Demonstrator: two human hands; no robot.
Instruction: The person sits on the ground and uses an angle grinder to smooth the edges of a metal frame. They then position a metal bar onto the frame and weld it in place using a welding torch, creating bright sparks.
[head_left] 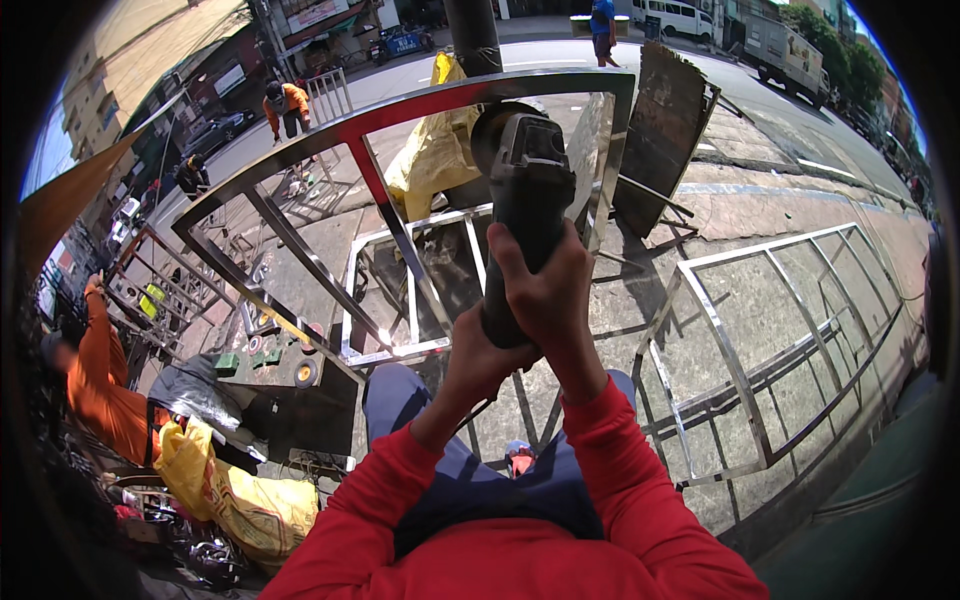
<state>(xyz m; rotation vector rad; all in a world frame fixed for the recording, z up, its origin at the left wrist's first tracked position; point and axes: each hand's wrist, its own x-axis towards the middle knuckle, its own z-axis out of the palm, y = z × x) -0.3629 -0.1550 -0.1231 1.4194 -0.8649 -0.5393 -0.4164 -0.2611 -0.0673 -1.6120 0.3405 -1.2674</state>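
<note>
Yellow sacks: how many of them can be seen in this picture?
2. One yellow sack stands behind the metal frame, left of the angle grinder. The other yellow sack lies at lower left on the ground. Clutter may hide more.

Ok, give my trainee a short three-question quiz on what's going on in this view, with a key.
1. True or false: both hands grip the angle grinder.
2. What does the grinder's head meet? A) the curved steel frame B) the yellow sack C) the flat frame on the pavement
3. What colour are the person's sleeves?

Key:
1. True: the right hand wraps the body with its fingers on top, and the left hand holds the rear end.
2. A: the head sits against the frame's upper rail.
3. Red.
</note>
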